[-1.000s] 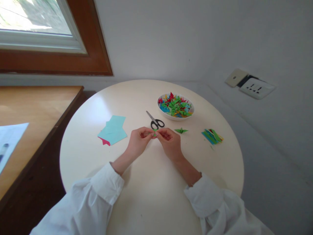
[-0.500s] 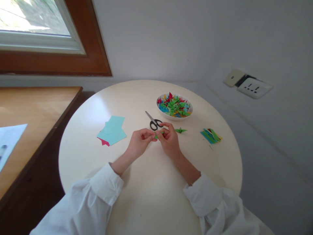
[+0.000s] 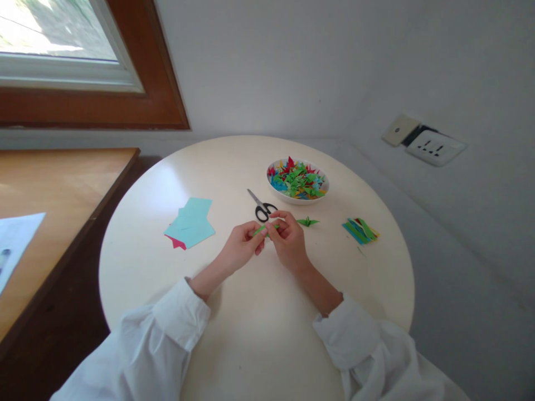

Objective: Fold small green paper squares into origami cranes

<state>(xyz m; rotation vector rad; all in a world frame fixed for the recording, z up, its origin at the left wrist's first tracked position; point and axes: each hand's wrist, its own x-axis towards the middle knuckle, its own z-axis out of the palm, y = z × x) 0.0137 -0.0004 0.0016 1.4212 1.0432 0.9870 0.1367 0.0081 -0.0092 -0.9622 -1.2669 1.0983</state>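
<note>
Between my two hands is a small piece of folded green paper (image 3: 259,229), partly covered by the fingers. My left hand (image 3: 241,245) pinches its left end with thumb and fingers. My right hand (image 3: 288,236) is closed on its right end, the index finger arched above. Just beyond my fingertips lies a pair of scissors (image 3: 259,205) with black handles, blades pointing away to the left. A finished green paper crane (image 3: 308,222) rests on the table right beside my right hand.
A white bowl (image 3: 292,199) heaped with colourful paper cranes stands at the back. Light-blue paper sheets (image 3: 194,223) overlap pink paper (image 3: 178,243) on the left. Coloured paper strips (image 3: 361,231) lie at the right of the round white table (image 3: 259,334). A wooden desk (image 3: 62,178) stands left.
My left fingers have shifted their grip, with the fingertips now lower beneath the paper. More of the green paper shows between the hands. The right hand has barely moved.
</note>
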